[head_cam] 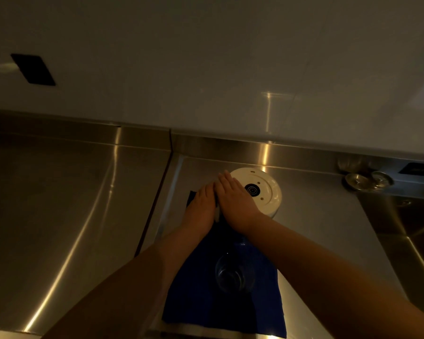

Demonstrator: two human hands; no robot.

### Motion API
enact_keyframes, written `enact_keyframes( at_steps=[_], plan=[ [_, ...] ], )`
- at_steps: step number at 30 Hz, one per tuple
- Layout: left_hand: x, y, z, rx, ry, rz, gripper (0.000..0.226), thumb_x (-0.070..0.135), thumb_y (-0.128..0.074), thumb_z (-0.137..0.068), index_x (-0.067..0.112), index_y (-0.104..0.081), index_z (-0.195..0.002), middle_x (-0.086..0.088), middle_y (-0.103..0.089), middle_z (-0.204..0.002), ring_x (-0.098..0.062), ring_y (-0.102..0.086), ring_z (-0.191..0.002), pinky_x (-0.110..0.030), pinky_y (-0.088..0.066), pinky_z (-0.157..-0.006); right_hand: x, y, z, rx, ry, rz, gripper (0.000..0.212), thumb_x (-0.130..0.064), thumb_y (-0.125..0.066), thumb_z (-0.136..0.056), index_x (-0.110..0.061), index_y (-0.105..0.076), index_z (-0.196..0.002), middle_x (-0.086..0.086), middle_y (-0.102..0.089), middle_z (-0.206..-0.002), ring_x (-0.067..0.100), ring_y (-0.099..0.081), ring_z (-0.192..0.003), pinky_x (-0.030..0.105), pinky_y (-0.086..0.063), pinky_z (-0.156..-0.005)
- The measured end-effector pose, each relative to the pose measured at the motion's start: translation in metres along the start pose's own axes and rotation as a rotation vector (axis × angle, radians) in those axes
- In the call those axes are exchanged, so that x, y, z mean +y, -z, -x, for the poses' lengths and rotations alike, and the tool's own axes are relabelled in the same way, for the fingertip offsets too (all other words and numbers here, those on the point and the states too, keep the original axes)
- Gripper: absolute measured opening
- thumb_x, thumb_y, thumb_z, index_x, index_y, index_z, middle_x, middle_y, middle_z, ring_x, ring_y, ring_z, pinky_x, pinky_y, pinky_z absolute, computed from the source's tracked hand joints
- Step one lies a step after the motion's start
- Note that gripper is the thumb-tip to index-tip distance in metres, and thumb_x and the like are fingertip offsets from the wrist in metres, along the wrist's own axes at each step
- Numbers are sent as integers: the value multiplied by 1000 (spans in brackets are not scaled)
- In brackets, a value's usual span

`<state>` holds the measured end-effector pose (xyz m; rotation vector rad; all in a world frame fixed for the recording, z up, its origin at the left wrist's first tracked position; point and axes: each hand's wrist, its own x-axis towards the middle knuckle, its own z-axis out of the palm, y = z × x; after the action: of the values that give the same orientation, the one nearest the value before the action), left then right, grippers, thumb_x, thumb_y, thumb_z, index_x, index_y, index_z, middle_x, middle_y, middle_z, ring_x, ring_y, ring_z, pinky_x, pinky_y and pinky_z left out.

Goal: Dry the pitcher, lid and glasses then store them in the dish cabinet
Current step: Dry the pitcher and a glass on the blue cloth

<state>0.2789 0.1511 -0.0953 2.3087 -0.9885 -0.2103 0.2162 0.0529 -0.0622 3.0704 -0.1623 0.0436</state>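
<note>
A dark blue cloth (198, 289) lies spread on the steel counter (59, 204) in front of me. A clear glass (234, 275) stands on the cloth near its middle. At the cloth's far end a white round pitcher (267, 189) sits upside down, its base with a black centre facing up. My left hand (201, 206) lies palm down over the far end of the cloth. Pressed against it, my right hand (235, 201) covers the pitcher's left side. A thin pale sliver (217, 214) shows between the hands; I cannot tell what it is. No lid is visible.
A sink basin (416, 231) drops away at the right, with two round metal strainers (367, 181) on its back ledge. The counter has a seam (154, 199) left of the cloth. A white wall with a black socket (33, 69) rises behind.
</note>
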Motion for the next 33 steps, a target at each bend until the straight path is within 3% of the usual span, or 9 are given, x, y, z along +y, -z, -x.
enact_keyframes(
  at_steps=[6,9,13,15,16,19,22,29,33],
  plan=[
    [10,2,0,5,-66,-17,38,18,-42,-98,8,-39,-134,-14,-47,-132,-24,-47,-116,-41,-41,-98,-2,6,0,3,-13,20,70,-9,-56,-88,1,-15,-144,24,-12,-153,36,1,-143,41,-4,-118],
    [21,5,0,26,-66,-61,40,16,-47,-96,7,-39,-134,-14,-47,-129,-23,-48,-113,-27,-39,-94,8,13,11,89,17,-60,61,-6,-54,-89,5,-24,-141,25,-20,-151,36,-4,-143,38,-2,-117],
    [38,20,1,41,-177,-155,48,16,-53,-93,8,-35,-137,-13,-45,-131,-21,-47,-112,-21,-34,-87,19,28,28,236,2,-213,45,-7,-61,-86,1,-45,-127,19,-39,-140,32,-21,-141,32,-23,-112],
    [46,30,0,52,-238,-220,54,12,-56,-91,9,-33,-139,-11,-42,-135,-20,-43,-117,-25,-35,-96,21,34,31,300,-33,-267,35,-6,-64,-82,-3,-51,-115,15,-49,-125,30,-43,-125,29,-39,-92],
    [50,35,0,53,-262,-282,56,11,-57,-90,9,-31,-140,-10,-40,-137,-20,-41,-120,-26,-33,-99,20,37,33,326,-52,-298,31,-5,-64,-81,-4,-52,-110,14,-51,-117,27,-48,-113,26,-39,-82],
    [57,48,0,31,-294,-436,65,8,-61,-83,7,-28,-140,-10,-37,-139,-23,-36,-125,-26,-21,-103,16,40,37,354,-85,-359,27,-3,-59,-83,-3,-53,-109,13,-52,-110,23,-48,-101,30,-41,-76],
    [60,54,4,-18,-297,-458,71,8,-65,-80,7,-28,-140,-11,-36,-141,-23,-33,-128,-26,-16,-105,10,38,43,377,-102,-380,27,-1,-57,-84,-2,-53,-111,13,-52,-109,24,-47,-101,33,-42,-75],
    [63,52,15,36,-248,-249,43,15,-52,-93,8,-40,-134,-10,-44,-134,-21,-40,-124,-24,-26,-97,3,43,60,403,-20,-323,56,-5,-76,-68,1,-54,-119,17,-57,-115,32,-54,-103,35,-46,-73],
    [59,46,20,40,-227,-247,47,18,-51,-95,9,-36,-139,-9,-39,-141,-21,-34,-130,-26,-22,-106,1,49,71,396,48,-249,62,-3,-78,-63,2,-55,-120,18,-59,-118,34,-58,-104,37,-50,-78]
  ],
)
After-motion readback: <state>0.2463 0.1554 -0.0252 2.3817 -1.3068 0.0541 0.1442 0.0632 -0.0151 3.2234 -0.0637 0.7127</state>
